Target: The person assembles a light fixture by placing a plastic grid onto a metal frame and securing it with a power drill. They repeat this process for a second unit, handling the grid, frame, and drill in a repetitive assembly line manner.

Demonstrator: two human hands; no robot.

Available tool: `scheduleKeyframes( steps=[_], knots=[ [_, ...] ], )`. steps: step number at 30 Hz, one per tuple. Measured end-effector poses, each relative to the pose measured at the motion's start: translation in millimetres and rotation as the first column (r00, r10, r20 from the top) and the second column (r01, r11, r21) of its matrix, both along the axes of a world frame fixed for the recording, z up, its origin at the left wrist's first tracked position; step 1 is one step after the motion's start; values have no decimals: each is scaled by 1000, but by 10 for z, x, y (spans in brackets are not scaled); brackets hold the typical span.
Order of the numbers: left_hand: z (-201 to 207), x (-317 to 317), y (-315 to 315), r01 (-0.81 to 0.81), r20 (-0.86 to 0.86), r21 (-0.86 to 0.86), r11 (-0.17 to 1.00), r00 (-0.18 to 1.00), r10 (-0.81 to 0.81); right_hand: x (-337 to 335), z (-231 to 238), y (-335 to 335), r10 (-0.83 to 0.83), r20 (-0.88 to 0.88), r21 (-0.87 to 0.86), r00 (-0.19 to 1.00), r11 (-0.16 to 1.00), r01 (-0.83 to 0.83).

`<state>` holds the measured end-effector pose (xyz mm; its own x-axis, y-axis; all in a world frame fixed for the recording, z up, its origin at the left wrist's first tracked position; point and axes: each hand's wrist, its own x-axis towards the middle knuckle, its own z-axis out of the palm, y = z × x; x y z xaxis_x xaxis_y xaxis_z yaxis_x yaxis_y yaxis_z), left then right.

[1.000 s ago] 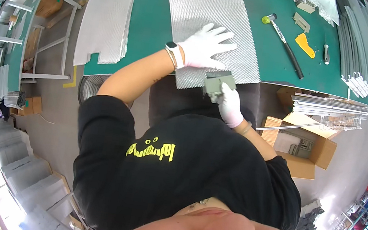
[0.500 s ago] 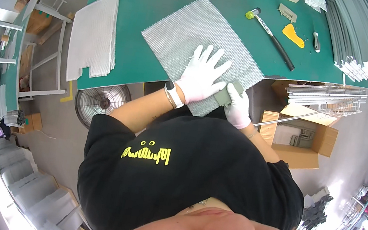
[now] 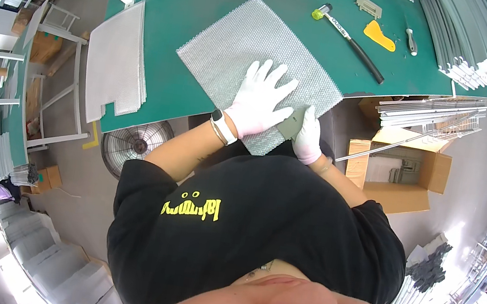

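Observation:
A silver-grey wire mesh sheet (image 3: 254, 37) lies cornerwise on the green table, its near corner jutting over the edge towards my body. My left hand (image 3: 259, 99), in a white glove, rests flat on the mesh with fingers spread. Close to the thumb of that hand, a small flat grey-green plate (image 3: 290, 124) sits at the mesh's near right edge. My right hand (image 3: 308, 138), also gloved, grips the plate by its right side, its fingers close together and pointing away from me. Its thumb is hard to make out.
A rubber-headed hammer (image 3: 351, 43), a yellow scraper (image 3: 379, 35), a screwdriver (image 3: 411, 42) and a beige bracket (image 3: 369, 6) lie far right. Mesh sheets (image 3: 120, 58) are stacked at left. Grey strips (image 3: 462, 34) fill the right end; an open carton (image 3: 397, 199) stands below.
The whole view has shifted slightly. My right fingers have drawn off the plate's face towards its right side and straightened. My left hand stays flat on the mesh.

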<state>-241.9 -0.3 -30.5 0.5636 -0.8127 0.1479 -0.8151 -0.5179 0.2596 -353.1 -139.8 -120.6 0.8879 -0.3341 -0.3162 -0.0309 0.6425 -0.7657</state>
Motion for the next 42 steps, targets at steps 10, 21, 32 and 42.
scheduleKeyframes(
  steps=[10, 21, 32, 42],
  knots=[
    [-41, -14, -34, 11, 83, 52, 999, 996, -15, 18, 93, 65, -87, -18, -98, 996, 992, 85],
    [-15, -45, -54, 0, 52, 40, 999, 999, -2, -8, 106, 114, -137, -12, -188, 990, 973, 133],
    [-23, 52, -55, 24, 73, 75, 997, 997, -30, 153, -5, 196, -98, -95, 66, 991, 992, 105],
    [536, 739, 11, -14, 379, -31, 999, 925, 24, -253, 89, -1460, -387, -115, -989, 915, 130, -70]
  ],
)
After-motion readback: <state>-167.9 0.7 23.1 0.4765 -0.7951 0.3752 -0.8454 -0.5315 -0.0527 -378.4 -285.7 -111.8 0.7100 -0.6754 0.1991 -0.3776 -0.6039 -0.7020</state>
